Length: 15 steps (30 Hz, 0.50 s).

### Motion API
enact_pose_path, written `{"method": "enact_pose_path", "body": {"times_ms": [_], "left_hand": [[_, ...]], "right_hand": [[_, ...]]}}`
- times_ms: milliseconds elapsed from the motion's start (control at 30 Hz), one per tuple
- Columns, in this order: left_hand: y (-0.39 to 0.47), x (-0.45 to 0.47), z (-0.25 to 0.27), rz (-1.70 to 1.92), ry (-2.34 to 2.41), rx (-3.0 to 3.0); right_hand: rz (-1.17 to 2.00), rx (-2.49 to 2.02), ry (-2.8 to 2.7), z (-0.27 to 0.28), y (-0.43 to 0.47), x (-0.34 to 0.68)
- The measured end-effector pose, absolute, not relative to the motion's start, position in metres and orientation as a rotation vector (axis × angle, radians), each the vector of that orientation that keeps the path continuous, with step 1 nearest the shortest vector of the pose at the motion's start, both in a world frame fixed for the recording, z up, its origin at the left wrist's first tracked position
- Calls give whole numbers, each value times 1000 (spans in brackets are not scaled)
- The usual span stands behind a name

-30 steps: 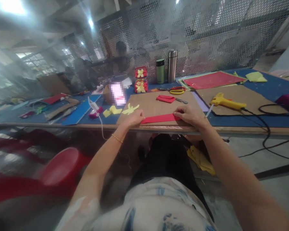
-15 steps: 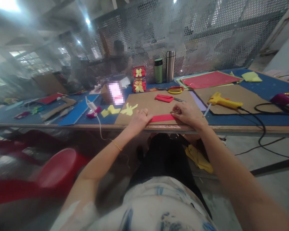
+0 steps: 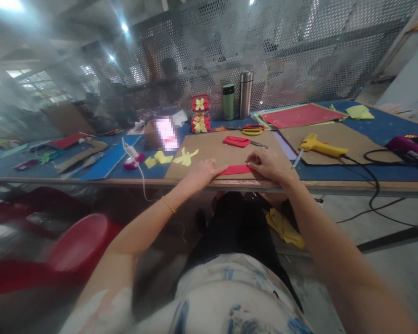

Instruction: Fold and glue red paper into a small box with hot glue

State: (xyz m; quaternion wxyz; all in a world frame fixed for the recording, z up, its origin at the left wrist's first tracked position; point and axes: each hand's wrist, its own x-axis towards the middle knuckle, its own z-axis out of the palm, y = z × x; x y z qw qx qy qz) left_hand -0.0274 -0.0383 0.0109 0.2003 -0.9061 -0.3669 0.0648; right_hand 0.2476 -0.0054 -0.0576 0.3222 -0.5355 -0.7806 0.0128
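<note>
A red strip [image 3: 235, 170], paper or felt, lies near the front edge of a brown cardboard sheet [image 3: 209, 144]. My left hand [image 3: 205, 171] is closed on its left end, fingertips pressing on the strip. At the other end, my right hand [image 3: 268, 164] pinches the strip between thumb and fingers. Just beyond my hands lie a folded red piece [image 3: 237, 141] and a dark-bladed tool [image 3: 258, 144], partly beneath it. A yellow bow-shaped cutout [image 3: 186, 157] rests on the cardboard left of my left hand.
On the right are a yellow glue gun [image 3: 322, 145] with a black cable and red sheets [image 3: 304, 116]. Behind stand scissors [image 3: 252, 130], a green tumbler [image 3: 228, 102], a steel flask [image 3: 245, 95] and red boxes with yellow bows [image 3: 199, 123]. Left lies a purple-and-white gadget [image 3: 133, 160].
My left hand has shifted slightly right along the red strip and lies flatter, covering more of it. My right hand keeps its pinch. The view has shifted a little.
</note>
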Motion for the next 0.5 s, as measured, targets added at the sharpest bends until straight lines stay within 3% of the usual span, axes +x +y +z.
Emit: {"method": "enact_pose_path", "body": {"times_ms": [167, 400, 500], "left_hand": [[-35, -17, 20, 346, -1015, -2526], [-34, -6, 19, 405, -1043, -2504], [-32, -7, 16, 356, -1058, -2536]], "right_hand": [[43, -1435, -2088, -54, -9, 247], [-401, -1465, -2048, -46, -37, 221], [-379, -1287, -2213, -50, -53, 193]]}}
